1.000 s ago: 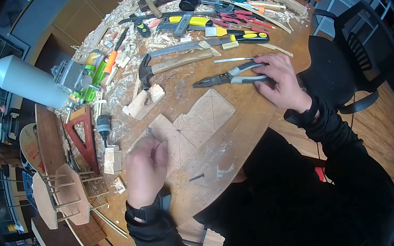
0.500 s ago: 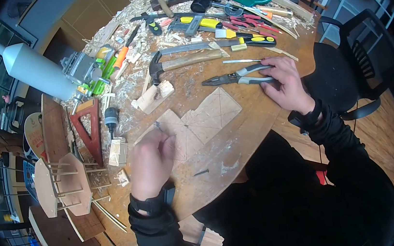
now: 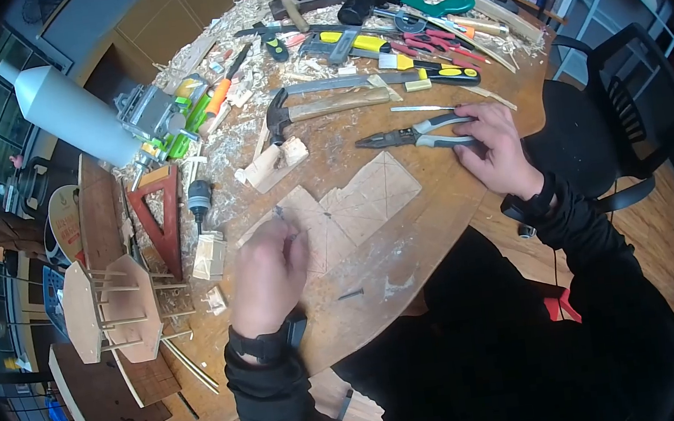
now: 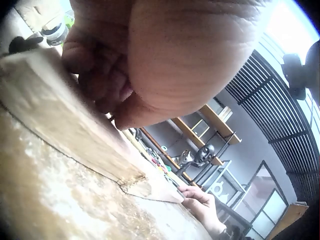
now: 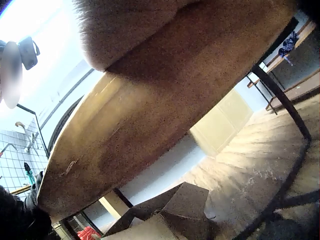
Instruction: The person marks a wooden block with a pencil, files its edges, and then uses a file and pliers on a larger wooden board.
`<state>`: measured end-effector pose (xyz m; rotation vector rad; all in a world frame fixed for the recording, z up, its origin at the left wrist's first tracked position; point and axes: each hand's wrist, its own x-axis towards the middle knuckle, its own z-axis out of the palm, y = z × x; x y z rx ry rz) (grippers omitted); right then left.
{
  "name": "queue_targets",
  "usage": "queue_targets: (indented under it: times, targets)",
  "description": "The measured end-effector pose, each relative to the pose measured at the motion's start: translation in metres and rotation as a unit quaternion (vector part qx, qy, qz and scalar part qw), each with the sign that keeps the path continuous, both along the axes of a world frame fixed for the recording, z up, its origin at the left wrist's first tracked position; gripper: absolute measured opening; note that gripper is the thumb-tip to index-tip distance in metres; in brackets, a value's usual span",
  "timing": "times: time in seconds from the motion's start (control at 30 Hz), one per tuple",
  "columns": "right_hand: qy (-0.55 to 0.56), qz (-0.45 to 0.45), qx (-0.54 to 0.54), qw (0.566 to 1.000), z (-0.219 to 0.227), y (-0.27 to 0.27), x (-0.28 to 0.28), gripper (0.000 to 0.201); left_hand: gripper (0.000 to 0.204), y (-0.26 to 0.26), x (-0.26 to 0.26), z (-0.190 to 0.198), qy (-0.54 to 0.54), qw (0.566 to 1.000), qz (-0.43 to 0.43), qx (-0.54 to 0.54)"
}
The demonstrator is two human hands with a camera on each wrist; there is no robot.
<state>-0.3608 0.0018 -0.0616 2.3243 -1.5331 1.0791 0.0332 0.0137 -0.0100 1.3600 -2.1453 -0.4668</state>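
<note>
My left hand [image 3: 268,272] is over the near left part of a flat wooden board [image 3: 373,202] marked with pencil lines. Its thumb and forefinger pinch a small dark nail [image 4: 111,119], mostly hidden by the fingers, with its tip close over the wood. Another nail [image 3: 351,294] lies on the table in front of the board. On the right, my right hand [image 3: 495,142] holds the grey handles of combination pliers [image 3: 395,137], whose jaws point left beyond the board. The right wrist view shows mainly the table edge and part of that hand.
Behind the board lie a claw hammer [image 3: 325,105], a carved wood block [image 3: 274,166] and a file [image 3: 339,83]. To the left are a red triangle [image 3: 162,222], a screwdriver bit holder [image 3: 199,199] and a wooden model [image 3: 120,310]. Wood shavings and tools cover the far side.
The head view has shifted, so the table and everything on it sit a little further right. Both hands keep their hold and stay in about the same place over the table.
</note>
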Motion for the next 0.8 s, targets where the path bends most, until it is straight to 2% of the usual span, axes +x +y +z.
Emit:
queue_targets:
  times: [0.2, 0.27, 0.8]
  targets:
    - [0.011, 0.009, -0.006, 1.0, 0.0005, -0.0016, -0.0014, 0.021, 0.018, 0.0006, -0.0025, 0.0024, -0.034, 0.999, 0.003, -0.028]
    - [0.011, 0.013, -0.006, 1.0, 0.0021, -0.0015, -0.0005, 0.02, 0.02, 0.0019, -0.0041, 0.0046, -0.049, 0.998, 0.033, -0.009]
    - [0.002, 0.023, -0.013, 1.0, 0.0036, -0.0003, -0.0001, 0.02, 0.017, 0.0042, -0.0013, 0.0061, -0.013, 0.999, 0.034, -0.007]
